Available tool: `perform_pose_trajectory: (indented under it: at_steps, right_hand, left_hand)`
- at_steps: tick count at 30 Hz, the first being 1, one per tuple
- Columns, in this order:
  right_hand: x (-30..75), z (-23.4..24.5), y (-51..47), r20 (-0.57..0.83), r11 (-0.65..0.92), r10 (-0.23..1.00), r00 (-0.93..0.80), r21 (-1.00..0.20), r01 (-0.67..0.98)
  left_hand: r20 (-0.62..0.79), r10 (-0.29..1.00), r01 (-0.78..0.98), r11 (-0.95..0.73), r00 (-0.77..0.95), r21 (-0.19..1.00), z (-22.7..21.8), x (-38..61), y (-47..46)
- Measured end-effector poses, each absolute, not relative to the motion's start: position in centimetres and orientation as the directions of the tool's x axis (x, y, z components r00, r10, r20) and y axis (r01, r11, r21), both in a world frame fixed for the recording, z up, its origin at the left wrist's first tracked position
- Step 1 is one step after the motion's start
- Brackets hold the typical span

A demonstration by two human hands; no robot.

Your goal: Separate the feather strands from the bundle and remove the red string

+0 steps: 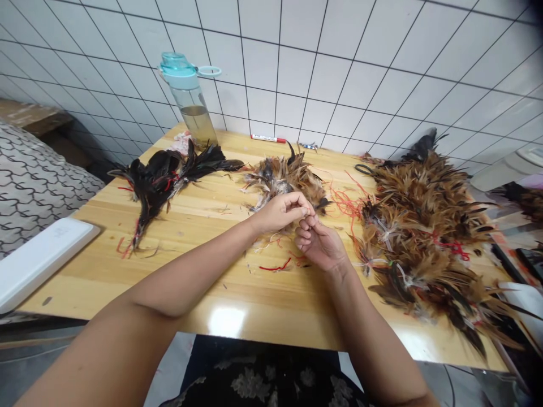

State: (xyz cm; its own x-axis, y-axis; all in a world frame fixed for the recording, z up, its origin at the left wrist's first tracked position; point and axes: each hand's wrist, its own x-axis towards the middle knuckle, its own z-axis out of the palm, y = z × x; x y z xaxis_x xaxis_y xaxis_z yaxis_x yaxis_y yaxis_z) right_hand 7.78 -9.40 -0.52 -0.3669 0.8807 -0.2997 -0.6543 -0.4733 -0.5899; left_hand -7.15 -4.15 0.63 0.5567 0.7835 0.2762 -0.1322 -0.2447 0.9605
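My left hand (283, 210) and my right hand (319, 242) meet above the middle of the wooden table (237, 288), fingers curled and pinched together on something small that I cannot make out. Right behind them lies a small heap of brown feathers (285, 176). Loose red string pieces (275, 265) and pale threads lie on the table under the hands. A large pile of brown feathers (424, 237) spreads out to the right. A bundle of black feathers (163, 175) tied with red string lies to the left.
A clear water bottle with a teal lid (190, 99) stands at the table's back edge by the tiled wall. A red marker (268, 138) lies along that edge. A white flat box (40, 257) rests on the left corner, beside a patterned cushion (34, 186).
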Motion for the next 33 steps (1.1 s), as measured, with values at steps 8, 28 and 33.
perform_pose_trajectory:
  at_steps: [8, 28, 33]
  right_hand:
    - [7.8, -0.5, -9.6, -0.24, -0.473, 0.866, -0.439, -0.68, -0.561]
    - [7.4, -0.2, -10.1, -0.131, -0.467, 0.851, -0.508, -0.63, -0.62]
    - [7.1, -0.4, -10.1, -0.162, -0.522, 0.829, -0.535, -0.568, -0.637]
  left_hand:
    - [0.176, 0.744, -0.22, -0.04, 0.644, 0.975, 1.5, -7.8, -4.3]
    - [0.592, 0.412, 0.05, -0.846, 0.693, 0.531, 3.2, -8.1, -3.7]
    - [0.613, 0.366, 0.058, -0.885, 0.7, 0.462, 2.7, -8.3, -3.4]
